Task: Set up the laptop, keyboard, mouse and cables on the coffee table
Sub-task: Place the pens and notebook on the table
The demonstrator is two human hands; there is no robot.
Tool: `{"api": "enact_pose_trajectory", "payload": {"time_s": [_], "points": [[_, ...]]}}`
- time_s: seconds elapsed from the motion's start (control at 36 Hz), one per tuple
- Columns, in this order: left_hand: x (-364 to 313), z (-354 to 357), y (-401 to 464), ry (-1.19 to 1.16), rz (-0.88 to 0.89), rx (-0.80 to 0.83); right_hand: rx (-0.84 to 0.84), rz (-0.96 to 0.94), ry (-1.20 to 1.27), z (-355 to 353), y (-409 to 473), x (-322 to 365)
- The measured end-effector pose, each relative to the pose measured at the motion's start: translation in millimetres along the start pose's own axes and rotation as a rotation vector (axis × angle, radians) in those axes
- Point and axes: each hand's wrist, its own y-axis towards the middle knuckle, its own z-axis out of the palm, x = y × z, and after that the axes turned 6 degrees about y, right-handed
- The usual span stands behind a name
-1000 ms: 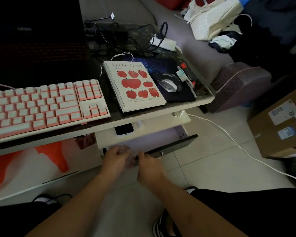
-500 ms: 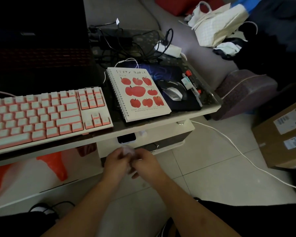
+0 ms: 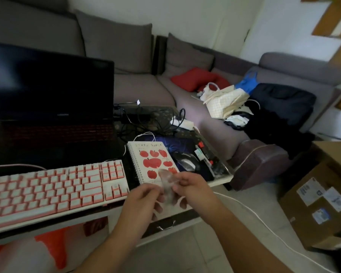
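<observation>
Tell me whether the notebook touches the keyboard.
Apart. In the head view a dark strip of tabletop shows between the keyboard's right edge and the notebook's spiral binding.

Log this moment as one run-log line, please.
hands: left and right both holding a small clear wrapper | keyboard, laptop, mouse on table | drawer: pictures unclear

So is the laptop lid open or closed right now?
Open: the laptop has its dark screen upright behind the keyboard.
</observation>
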Motion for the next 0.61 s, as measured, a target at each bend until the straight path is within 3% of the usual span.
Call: {"api": "enact_pose_trajectory", "payload": {"time_s": [0.11, 0.25, 0.36, 0.61], "points": [[-26, -8, 16, 0.136, 0.055, -0.121, -0.094, -0.063, -0.093, 13, 36, 31], [-34, -16, 22, 0.203, 0.078, -0.125, -0.28, -0.036, -0.511, 13, 43, 44], [-21, -20, 25, 0.391, 0.076, -0.178, -0.234, 0.069, -0.616, 4, 31, 33], [-29, 12, 57, 0.517, -0.092, -0.217, -0.217, 0.046, -0.478, 12, 48, 24]]}}
